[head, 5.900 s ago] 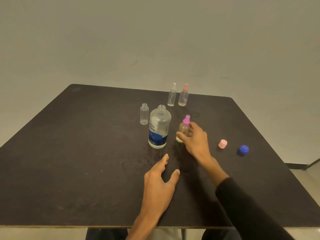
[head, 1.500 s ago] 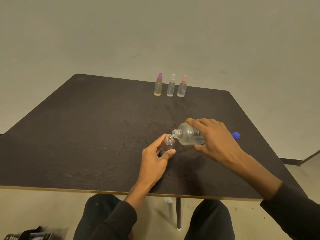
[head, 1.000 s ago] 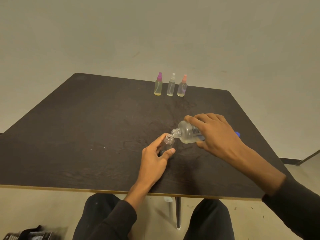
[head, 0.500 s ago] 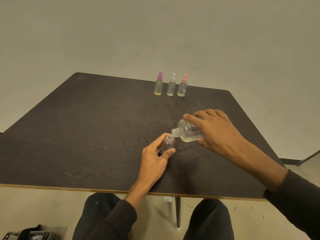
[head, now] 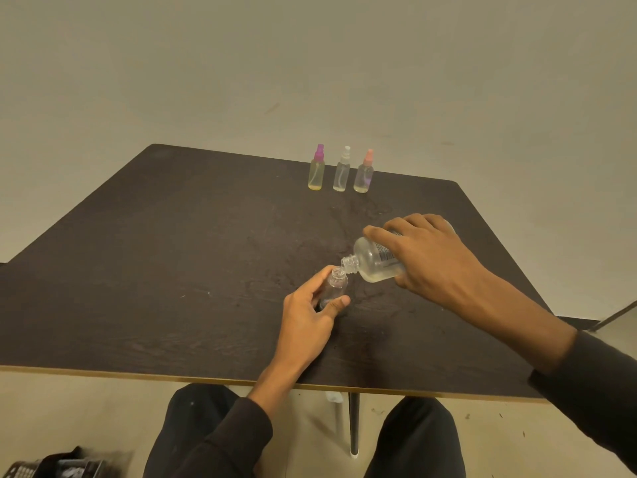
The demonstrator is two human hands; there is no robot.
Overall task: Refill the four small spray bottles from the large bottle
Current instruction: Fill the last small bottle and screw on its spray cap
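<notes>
My left hand [head: 310, 315] grips a small clear uncapped bottle [head: 335, 283] standing on the dark table [head: 172, 270]. My right hand [head: 427, 257] holds the large clear bottle [head: 374, 262] tipped on its side, its open neck just above the small bottle's mouth, with a thin stream of liquid passing between them. Three capped spray bottles stand in a row at the far edge: a purple-topped one [head: 317, 170], a white-topped one [head: 342, 172] and a pink-topped one [head: 364, 173].
The table's near edge [head: 138, 376] runs above my knees. A dark basket [head: 51, 467] sits on the floor at the lower left. A table leg [head: 353, 426] stands between my legs.
My right hand has raised the base of the large bottle, tipping it more steeply over the small bottle. My left hand has stayed in place on the small bottle.
</notes>
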